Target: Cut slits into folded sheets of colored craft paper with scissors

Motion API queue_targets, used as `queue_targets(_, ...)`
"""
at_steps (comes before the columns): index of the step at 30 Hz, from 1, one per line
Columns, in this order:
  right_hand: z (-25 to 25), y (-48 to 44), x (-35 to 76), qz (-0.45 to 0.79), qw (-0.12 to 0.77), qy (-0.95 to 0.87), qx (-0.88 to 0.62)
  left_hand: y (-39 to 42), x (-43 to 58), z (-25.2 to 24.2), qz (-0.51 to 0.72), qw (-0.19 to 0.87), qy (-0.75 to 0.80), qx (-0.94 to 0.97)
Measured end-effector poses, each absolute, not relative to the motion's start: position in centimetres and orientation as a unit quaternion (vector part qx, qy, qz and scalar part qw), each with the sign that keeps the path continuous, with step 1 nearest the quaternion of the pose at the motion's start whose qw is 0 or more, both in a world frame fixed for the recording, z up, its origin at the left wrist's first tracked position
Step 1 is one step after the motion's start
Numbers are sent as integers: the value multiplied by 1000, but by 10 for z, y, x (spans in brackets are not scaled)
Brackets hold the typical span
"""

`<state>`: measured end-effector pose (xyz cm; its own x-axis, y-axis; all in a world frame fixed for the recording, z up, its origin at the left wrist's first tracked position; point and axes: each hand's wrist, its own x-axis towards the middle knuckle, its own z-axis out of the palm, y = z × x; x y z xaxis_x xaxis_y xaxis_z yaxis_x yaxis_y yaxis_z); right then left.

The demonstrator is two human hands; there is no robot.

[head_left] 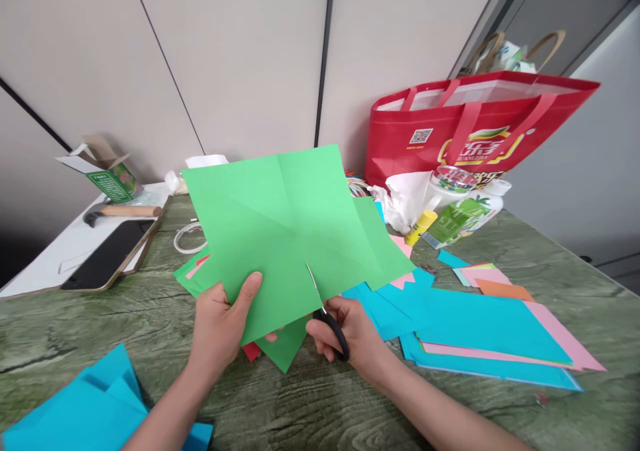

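Note:
A large green paper sheet with faint crossing creases is held up above the table. My left hand grips its lower left edge, thumb on top and fingers underneath. In my right hand are black-handled scissors, at the sheet's lower edge. One blade lies over the paper, pointing up and away; the other is hidden beneath it. Below and behind the sheet are more green paper and a bit of red paper.
Blue paper pieces lie at the front left, and a blue and pink stack at the right. Behind stand a red bag, a jar and a yellow glue stick. A phone, hammer and tape roll lie left.

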<state>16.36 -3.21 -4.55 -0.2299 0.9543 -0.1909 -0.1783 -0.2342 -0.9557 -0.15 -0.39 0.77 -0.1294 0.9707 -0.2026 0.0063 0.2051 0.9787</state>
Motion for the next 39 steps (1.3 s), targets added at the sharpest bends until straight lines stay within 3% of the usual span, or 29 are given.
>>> queue_targets(6,-42,-33,165,674,429,-432,-418,-5,-2,9,465,506,580,438)
queue_targets(15,-39,-30,166,711,407,-419,-392,-2,-5,10,505,390,624,451)
queue_targets(30,-34,-29,169,701,430,-471,-319,2,-8,18,487,539,574,377)
queue_targets(39,-34,-27,169,709,431,-469,-303,0,-7,16,467,548,566,402)
